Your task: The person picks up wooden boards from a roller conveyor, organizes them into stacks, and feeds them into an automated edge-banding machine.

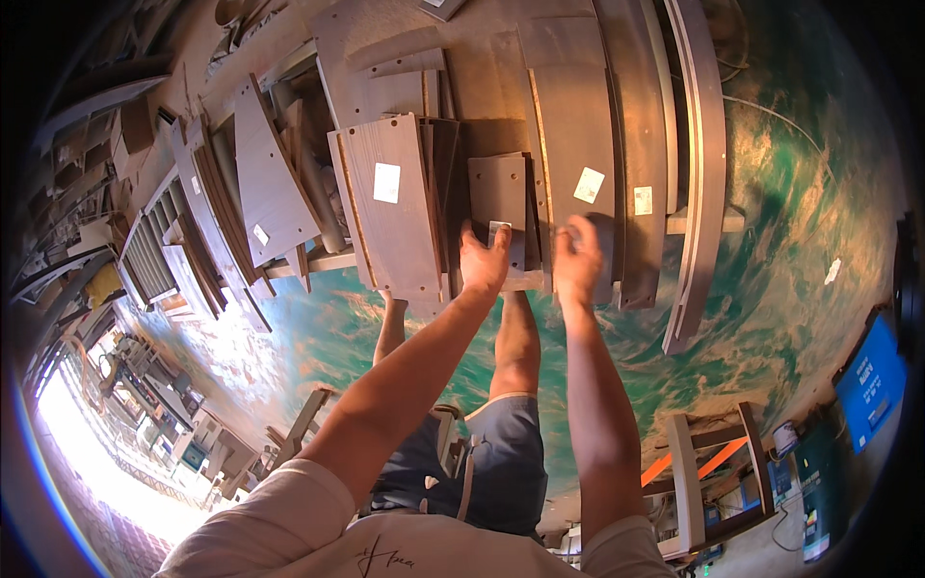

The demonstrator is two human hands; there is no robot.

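In the middle of the head view, my left hand (pixel 485 258) lies at the near part of a small brown panel (pixel 497 178) with drilled holes. Its thumb and forefinger are spread, and the thumb tip meets a small white label (pixel 499 227) on that panel. To the right, my right hand (pixel 578 258) is over the near end of a long brown board (pixel 576 135) that bears a white label (pixel 589 185). The fingers of this hand are bent and blurred by motion. Whether they hold or touch anything cannot be made out.
Left of my hands leans a stack of brown panels (pixel 385 231) with a white label. More boards (pixel 275 183) stand farther left. Long rails (pixel 701 173) lie at the right. Below them is a green, swirled floor (pixel 771 337). A wooden frame (pixel 686 482) stands at the lower right.
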